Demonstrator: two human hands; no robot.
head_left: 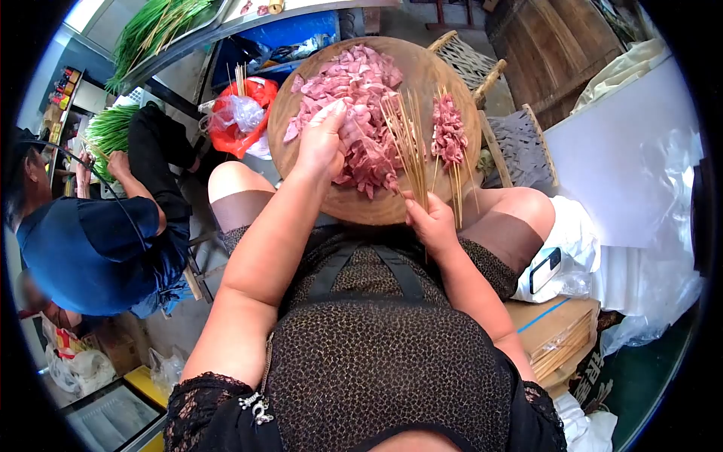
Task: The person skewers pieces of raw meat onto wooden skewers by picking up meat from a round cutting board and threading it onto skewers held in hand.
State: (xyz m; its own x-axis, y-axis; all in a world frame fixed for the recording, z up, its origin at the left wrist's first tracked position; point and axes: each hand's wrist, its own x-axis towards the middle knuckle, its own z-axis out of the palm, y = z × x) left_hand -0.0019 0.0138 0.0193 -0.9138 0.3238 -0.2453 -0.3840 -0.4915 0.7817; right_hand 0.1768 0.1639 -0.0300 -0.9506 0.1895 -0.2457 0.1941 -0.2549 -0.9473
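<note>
A round wooden board (331, 207) carries a big heap of cut raw meat (361, 83). At the heap's left part is my left hand (325, 137), its fingers pinched together; whatever they hold is too small to make out. My right hand (433, 222), at the board's near edge, is closed round thin bamboo skewers (410, 143) that fan out away from me over the meat. Right of these skewers, a small pile of meat threaded on skewers (449, 135) lies on the board, the bare stick ends pointing toward me.
At left a co-worker (90, 241) sits by green stalks (113, 128). A red bag (233, 139) stands left of the board, a blue bin (279, 45) behind it. Woven chairs (520, 147) are at right. A phone (545, 270) lies on white plastic above a cardboard box (553, 331).
</note>
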